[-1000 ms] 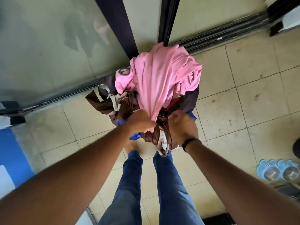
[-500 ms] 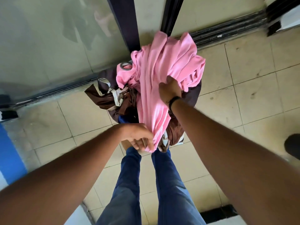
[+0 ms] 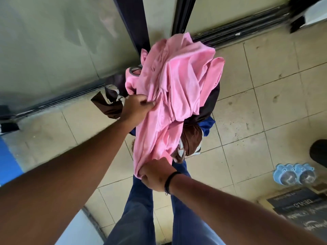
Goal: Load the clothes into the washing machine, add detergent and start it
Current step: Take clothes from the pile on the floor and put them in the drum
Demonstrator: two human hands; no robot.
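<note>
A pile of clothes sits on the tiled floor in front of my feet. On top lies a pink garment, over dark brown clothes and a bit of blue cloth. My left hand pinches the pink garment at its left side, beside a brown piece with pale straps. My right hand, with a black wristband, grips the pink garment's near lower end. No washing machine or detergent is in view.
Glass sliding doors with dark frames and a floor track run behind the pile. A blue double pet bowl and a dark printed mat lie at the right. A blue and white object is at the left edge.
My left hand has moved up from the pink garment's lower end to its left side. My right hand has dropped from the top of the pile to grip the lower end.
</note>
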